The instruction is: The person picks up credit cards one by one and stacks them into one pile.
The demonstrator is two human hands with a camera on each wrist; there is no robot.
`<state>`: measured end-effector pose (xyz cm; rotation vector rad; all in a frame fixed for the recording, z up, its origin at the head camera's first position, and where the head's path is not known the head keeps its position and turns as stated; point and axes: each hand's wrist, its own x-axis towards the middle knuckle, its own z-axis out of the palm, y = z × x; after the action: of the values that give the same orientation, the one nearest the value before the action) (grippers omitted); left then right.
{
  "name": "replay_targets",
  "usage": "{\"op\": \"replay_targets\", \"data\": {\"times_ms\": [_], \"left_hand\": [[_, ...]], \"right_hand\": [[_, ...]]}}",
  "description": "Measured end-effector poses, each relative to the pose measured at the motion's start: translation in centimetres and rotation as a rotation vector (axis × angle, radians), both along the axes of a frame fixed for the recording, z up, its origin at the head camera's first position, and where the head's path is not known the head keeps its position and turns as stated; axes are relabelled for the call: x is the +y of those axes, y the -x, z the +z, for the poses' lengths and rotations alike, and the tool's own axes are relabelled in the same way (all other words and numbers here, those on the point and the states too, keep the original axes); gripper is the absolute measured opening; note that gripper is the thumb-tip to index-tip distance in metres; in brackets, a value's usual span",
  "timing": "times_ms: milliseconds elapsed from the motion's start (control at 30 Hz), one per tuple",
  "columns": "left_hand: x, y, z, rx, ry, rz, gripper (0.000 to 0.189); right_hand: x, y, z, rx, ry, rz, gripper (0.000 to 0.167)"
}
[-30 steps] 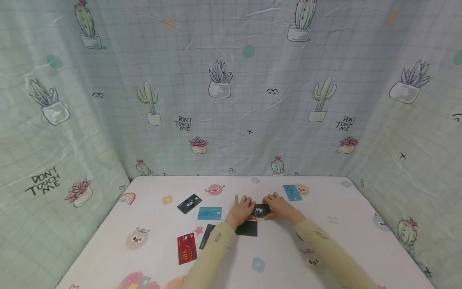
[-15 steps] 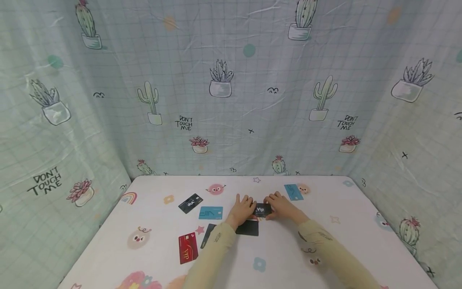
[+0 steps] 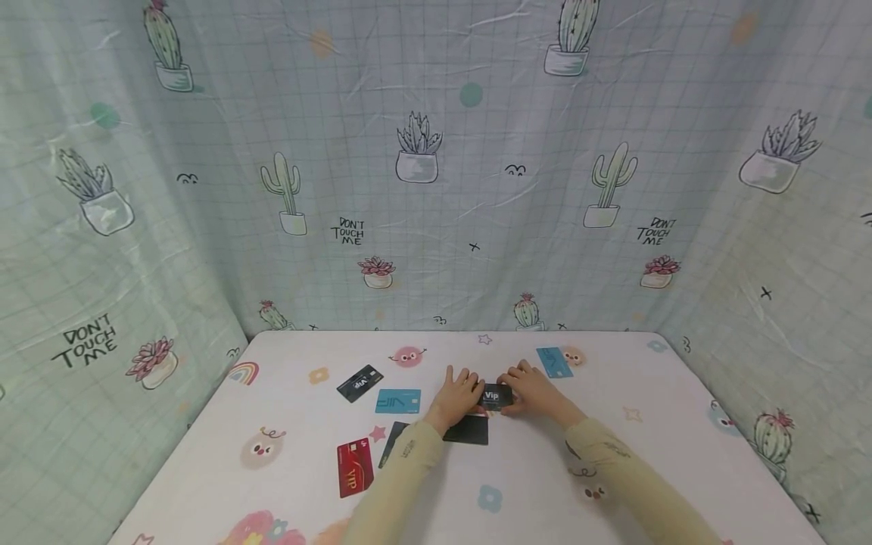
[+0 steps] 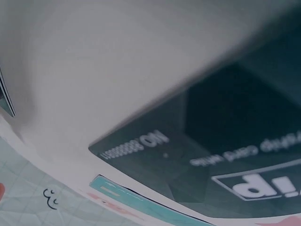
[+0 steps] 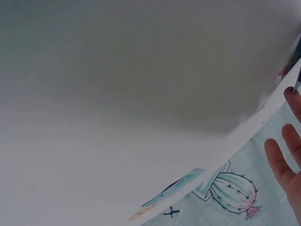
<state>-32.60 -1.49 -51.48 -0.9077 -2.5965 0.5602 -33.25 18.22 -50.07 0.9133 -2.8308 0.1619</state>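
Near the middle of the table, a black Vip card (image 3: 492, 396) is held between both hands in the head view. The left hand (image 3: 454, 398) grips its left end, fingers at the top and thumb low. At the other end, the right hand (image 3: 533, 390) pinches the card between thumb and curled fingers. In the right wrist view a fingertip (image 5: 291, 94) meets a dark card edge. Just below the held card lies a plain black card (image 3: 467, 430), partly under the left wrist. Another dark card (image 3: 393, 439) is partly hidden by the left sleeve.
Left of the hands lie a black Vip card (image 3: 360, 383), a blue card (image 3: 398, 401) and a red VIP card (image 3: 355, 468). A second blue card (image 3: 555, 362) is behind the right hand. A cactus-print curtain (image 3: 470, 204) surrounds the white patterned table (image 3: 545, 469).
Both hands stay on the black Vip card in nearly the same place. The whole head view has shifted slightly; the other cards lie as before.
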Motion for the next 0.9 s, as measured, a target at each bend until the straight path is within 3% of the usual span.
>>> {"op": "replay_targets", "data": {"times_ms": [500,900], "left_hand": [[-0.25,-0.03,0.19,0.012,-0.007,-0.025,0.056],[-0.83,-0.16,0.61,-0.004,-0.028,-0.046,0.055]], "right_hand": [[-0.16,-0.38,0.17,0.088,-0.014,-0.004,0.051],[-0.27,-0.42,0.02,0.086,0.015,-0.004,0.049]]}}
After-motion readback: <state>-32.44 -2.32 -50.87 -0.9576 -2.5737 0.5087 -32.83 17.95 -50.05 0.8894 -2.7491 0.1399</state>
